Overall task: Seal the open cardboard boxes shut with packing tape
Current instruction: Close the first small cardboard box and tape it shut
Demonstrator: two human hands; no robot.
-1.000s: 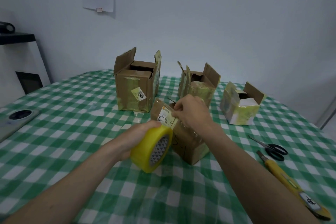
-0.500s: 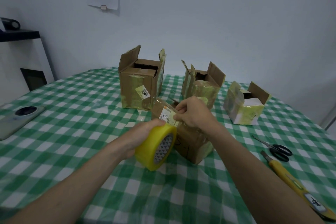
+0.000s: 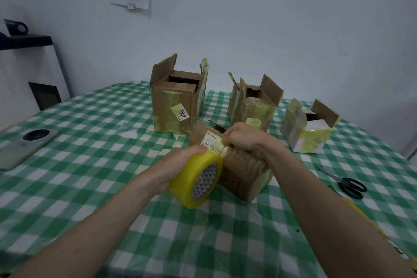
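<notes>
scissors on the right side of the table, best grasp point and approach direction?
Take the scissors by the black handle loops, coming from above. They lie flat and closed on the tablecloth, handles toward the person's right, thin blades pointing toward the boxes. The loops are the bulkiest part; the blades probably give little to pinch.

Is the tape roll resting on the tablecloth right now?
Apart. The head view shows the tape roll held up by the left hand, with tablecloth visible below it.

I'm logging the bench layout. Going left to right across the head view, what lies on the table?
Phone → tall open box → middle open box → white-sided open box → scissors.
</notes>
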